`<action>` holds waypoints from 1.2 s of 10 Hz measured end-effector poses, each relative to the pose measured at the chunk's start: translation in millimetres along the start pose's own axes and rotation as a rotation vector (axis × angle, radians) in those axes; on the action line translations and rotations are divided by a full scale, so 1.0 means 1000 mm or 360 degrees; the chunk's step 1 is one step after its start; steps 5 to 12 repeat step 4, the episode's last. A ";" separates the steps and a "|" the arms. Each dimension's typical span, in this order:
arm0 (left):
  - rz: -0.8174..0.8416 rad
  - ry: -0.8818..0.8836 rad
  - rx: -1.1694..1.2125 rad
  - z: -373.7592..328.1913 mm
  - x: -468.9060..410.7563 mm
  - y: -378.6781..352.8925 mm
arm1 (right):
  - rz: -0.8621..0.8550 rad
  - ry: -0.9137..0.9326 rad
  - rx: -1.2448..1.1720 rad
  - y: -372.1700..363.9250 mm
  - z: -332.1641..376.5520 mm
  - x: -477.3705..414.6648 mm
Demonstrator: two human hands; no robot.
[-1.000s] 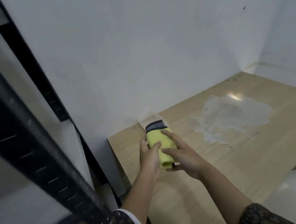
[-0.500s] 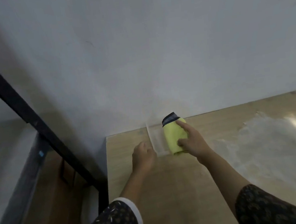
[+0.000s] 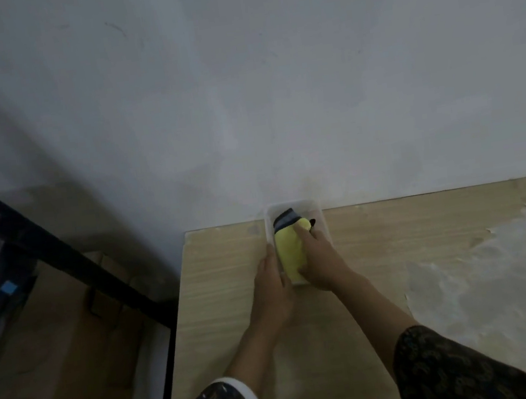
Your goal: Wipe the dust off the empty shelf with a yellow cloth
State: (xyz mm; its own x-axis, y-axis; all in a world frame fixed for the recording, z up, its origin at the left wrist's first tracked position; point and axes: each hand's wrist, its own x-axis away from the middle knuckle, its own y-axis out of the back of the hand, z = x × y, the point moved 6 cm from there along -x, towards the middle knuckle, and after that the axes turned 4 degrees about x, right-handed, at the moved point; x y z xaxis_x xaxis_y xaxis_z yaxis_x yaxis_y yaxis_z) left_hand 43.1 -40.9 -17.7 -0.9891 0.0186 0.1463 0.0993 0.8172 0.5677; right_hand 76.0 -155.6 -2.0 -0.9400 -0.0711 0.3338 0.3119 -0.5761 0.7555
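Observation:
The folded yellow cloth (image 3: 290, 249), with a grey band at its far end, lies in a small clear plastic tray (image 3: 289, 204) that stands against the wall on a light wooden board (image 3: 226, 288). My right hand (image 3: 321, 258) holds the cloth from the right, fingers curled over its top. My left hand (image 3: 271, 285) rests against the tray's left wall with its fingers stretched along it. The tray's near end is hidden behind my hands.
A pale dusty patch (image 3: 500, 285) covers the board to the right. On the left a black metal shelf frame (image 3: 61, 256) runs diagonally, with brown boards below it. A white wall (image 3: 275, 97) closes off the back.
My right hand has brought the cloth down into the clear tray. My left hand, which had let go of the cloth, has moved up against the tray's left side. The view has tilted down.

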 end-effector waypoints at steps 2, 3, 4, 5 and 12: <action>-0.0009 -0.0032 -0.0034 0.001 -0.003 -0.001 | -0.0407 0.0082 0.0685 -0.005 0.016 0.002; 0.0000 -0.0040 -0.0059 0.002 -0.006 -0.001 | -0.0237 0.0029 0.0797 -0.008 0.016 -0.003; 0.0009 -0.0025 -0.0007 -0.002 -0.004 0.005 | -0.0270 0.0027 0.0722 0.000 0.021 0.000; 0.0009 -0.0025 -0.0007 -0.002 -0.004 0.005 | -0.0270 0.0027 0.0722 0.000 0.021 0.000; 0.0009 -0.0025 -0.0007 -0.002 -0.004 0.005 | -0.0270 0.0027 0.0722 0.000 0.021 0.000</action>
